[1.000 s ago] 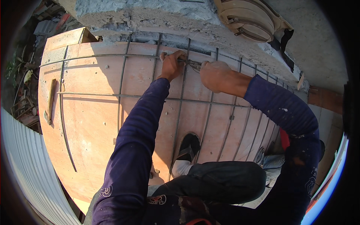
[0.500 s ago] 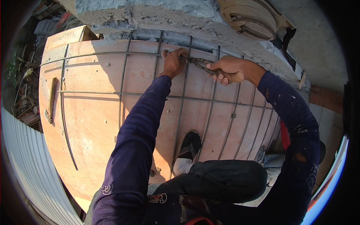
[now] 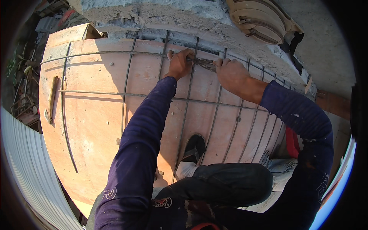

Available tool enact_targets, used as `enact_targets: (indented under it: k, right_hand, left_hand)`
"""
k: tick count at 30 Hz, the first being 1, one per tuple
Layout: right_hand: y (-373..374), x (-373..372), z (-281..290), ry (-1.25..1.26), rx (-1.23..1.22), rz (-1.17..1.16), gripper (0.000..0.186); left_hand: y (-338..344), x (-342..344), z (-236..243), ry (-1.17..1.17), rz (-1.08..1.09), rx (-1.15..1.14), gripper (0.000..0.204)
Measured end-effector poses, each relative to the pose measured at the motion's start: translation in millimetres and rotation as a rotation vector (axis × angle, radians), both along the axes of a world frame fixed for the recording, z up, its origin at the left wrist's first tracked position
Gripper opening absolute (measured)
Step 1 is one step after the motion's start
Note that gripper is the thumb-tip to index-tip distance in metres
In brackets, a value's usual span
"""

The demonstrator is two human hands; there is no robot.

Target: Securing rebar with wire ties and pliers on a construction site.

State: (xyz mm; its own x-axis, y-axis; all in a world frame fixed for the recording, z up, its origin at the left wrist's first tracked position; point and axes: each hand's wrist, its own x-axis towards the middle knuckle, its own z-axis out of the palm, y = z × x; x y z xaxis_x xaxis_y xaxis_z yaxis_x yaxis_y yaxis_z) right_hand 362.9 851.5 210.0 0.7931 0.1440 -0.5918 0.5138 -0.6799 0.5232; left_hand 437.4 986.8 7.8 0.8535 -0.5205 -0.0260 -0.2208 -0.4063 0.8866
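My left hand [image 3: 180,64] is closed around a crosswise rebar [image 3: 96,53] near the far edge of the plywood, just left of where a lengthwise rebar [image 3: 188,90] crosses it. In my right hand [image 3: 234,76], palm turned down, are dark metal pliers [image 3: 207,65]. Their jaws point left and meet the bars at that crossing, beside my left fingertips. Any tie wire there is too small to make out. A second crosswise rebar [image 3: 149,95] runs nearer to me.
Pinkish plywood [image 3: 92,130] lies under the bar grid, with my shoe [image 3: 194,147] on it. Rough concrete [image 3: 153,15] borders the far side; a tan bag [image 3: 264,23] rests there. A wood strip [image 3: 52,97] lies left, near corrugated sheeting [image 3: 28,161].
My right wrist has rolled from palm up to palm down, turning the pliers at the crossing. The right elbow has swung slightly outward. My left hand stays nearly in place.
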Motion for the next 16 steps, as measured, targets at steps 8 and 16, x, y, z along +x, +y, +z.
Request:
enact_targets:
  k: [8,16]
  right_hand:
    - [-26.0,24.1,4.7,0.234,0.244,-0.465,0.042]
    - [-33.5,31.1,0.9,0.327,0.299,-0.729,0.047]
  left_hand:
    - [-1.3,-1.3,-2.0,-0.05,-0.019,0.028,0.03]
    - [-3.0,-1.2,-1.3,0.03,-0.02,-0.001,0.028]
